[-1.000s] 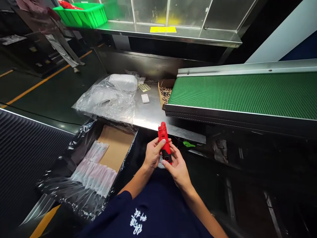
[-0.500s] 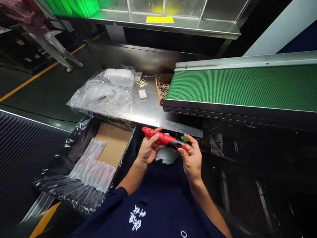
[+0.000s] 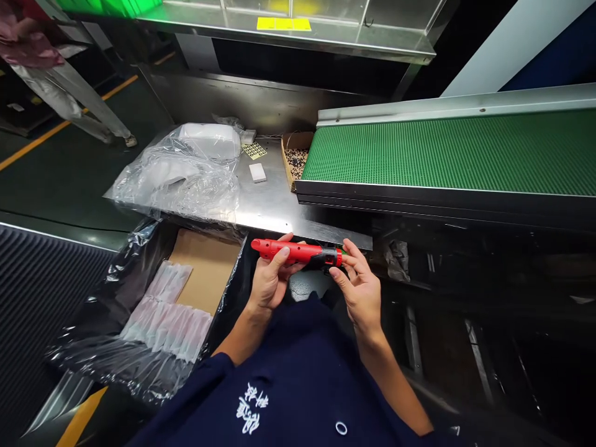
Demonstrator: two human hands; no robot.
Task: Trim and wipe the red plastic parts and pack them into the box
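A slim red-and-black handheld tool (image 3: 298, 251) lies crosswise in front of my torso, its red tapered end to the left and a black section with a red tip to the right. My left hand (image 3: 270, 279) is closed round its red body, thumb on top and fingers behind and beneath. At the opposite end is my right hand (image 3: 358, 285), with thumb and fingers apart. Its fingertips reach the red tip, while the thumb sits just below the tool. A green piece behind that end is mostly hidden.
Left of me, a black-lined bin (image 3: 233, 279) holds cardboard and several wrapped pieces. The metal bench (image 3: 270, 208) bears a plastic bag (image 3: 181, 180), a small white block (image 3: 257, 172) and a box of small dark parts (image 3: 295, 162). A green conveyor (image 3: 442, 152) runs right; a person (image 3: 60, 81) stands far left.
The tool has turned nearly level and shifted slightly left with my left hand. My right thumb has drawn away from its tip. The whole view has shifted a little.
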